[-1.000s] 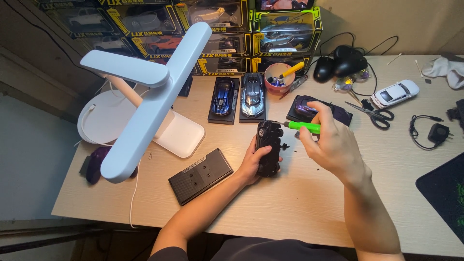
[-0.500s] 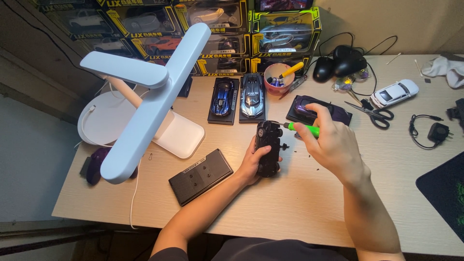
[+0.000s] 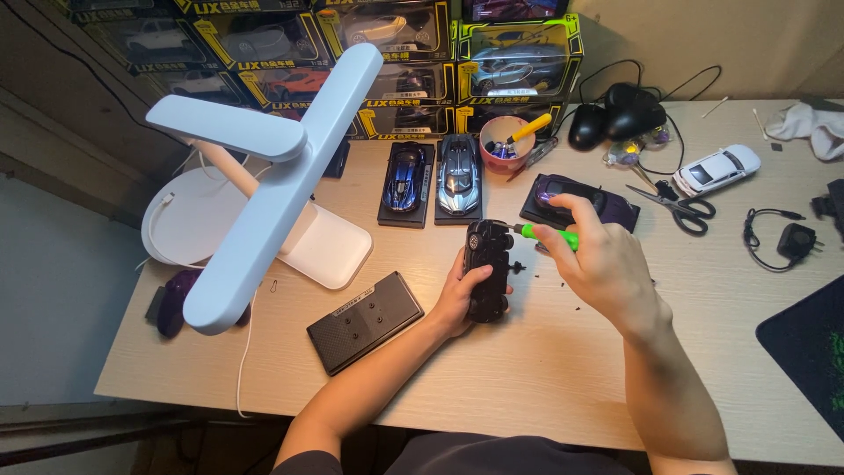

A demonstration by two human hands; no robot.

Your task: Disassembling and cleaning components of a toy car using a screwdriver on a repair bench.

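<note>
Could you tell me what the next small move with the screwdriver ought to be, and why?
Probably keep turning it in place: the right hand has the green-handled screwdriver with its tip at the upturned black model car, which the left hand grips steady.

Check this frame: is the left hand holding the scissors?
No, the left hand grips a black toy car, while the scissors lie apart on the table beyond the right hand.

The pale, matt wood-grain tabletop (image 3: 545,369) carries a smooth, matt white plastic desk lamp (image 3: 264,202), a black plastic base plate (image 3: 365,321) with a finely textured face, glossy painted blue (image 3: 404,171) and silver (image 3: 459,171) model cars, metal-bladed scissors (image 3: 677,204) and a crumpled white cloth (image 3: 813,123).
</note>
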